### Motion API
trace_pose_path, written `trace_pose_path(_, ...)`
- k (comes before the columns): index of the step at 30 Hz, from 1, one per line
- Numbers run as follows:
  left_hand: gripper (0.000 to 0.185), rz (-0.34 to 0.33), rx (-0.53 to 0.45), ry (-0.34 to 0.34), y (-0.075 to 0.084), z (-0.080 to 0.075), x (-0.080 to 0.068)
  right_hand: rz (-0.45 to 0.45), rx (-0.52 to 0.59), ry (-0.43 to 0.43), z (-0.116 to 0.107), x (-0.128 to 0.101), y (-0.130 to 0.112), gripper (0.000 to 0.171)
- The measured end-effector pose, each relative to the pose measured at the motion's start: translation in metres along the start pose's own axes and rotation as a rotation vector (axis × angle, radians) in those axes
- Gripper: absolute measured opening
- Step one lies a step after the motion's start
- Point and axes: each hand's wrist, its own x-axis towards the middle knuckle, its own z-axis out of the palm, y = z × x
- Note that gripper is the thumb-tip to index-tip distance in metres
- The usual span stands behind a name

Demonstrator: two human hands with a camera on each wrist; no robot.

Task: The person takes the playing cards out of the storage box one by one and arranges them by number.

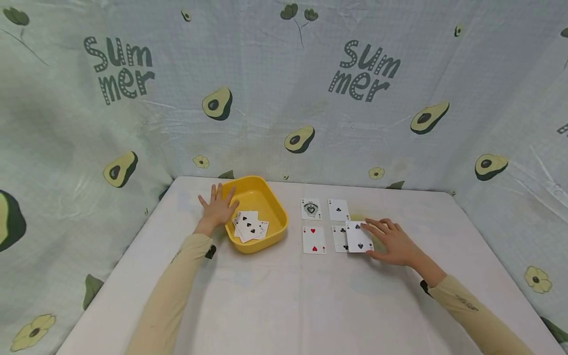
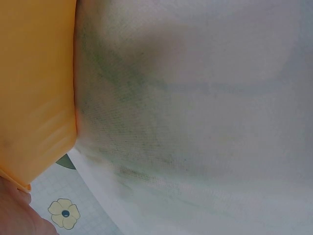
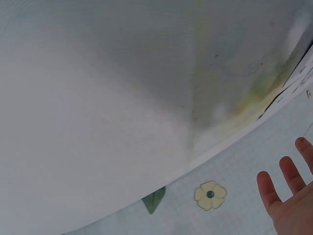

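My left hand (image 1: 216, 212) rests on the left rim of a yellow tray (image 1: 278, 209), its fingers spread. Inside the tray lies a loose pile of playing cards (image 1: 249, 224), a black-suited one uppermost. My right hand (image 1: 392, 244) holds a two of spades (image 1: 357, 239) between thumb and index finger at its right side, the other fingers extended. This card overlaps the two of clubs (image 1: 338, 241). Left of that is a two of hearts (image 1: 314, 240). Behind them lie an ornate ace (image 1: 311, 209) and an ace of clubs (image 1: 338, 210).
A white-covered table (image 1: 275, 305) spreads under everything. Behind it and at both sides hangs a pale cloth (image 1: 257, 64) printed with avocados, flowers and lettering. In the left wrist view the tray's wall (image 2: 36, 88) fills the left side.
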Motion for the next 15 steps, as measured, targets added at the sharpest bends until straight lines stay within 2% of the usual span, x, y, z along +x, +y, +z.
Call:
trace_pose_path(6, 0.058, 0.0, -0.003, 0.007, 0.002, -0.001, 0.0, -0.015, -0.016, 0.024, 0.004, -0.008, 0.016, 0.071)
trace_pose_path(15, 0.058, 0.0, -0.007, 0.003, 0.002, -0.001, 0.0, 0.05, -0.009, -0.058, 0.004, -0.016, 0.024, 0.071)
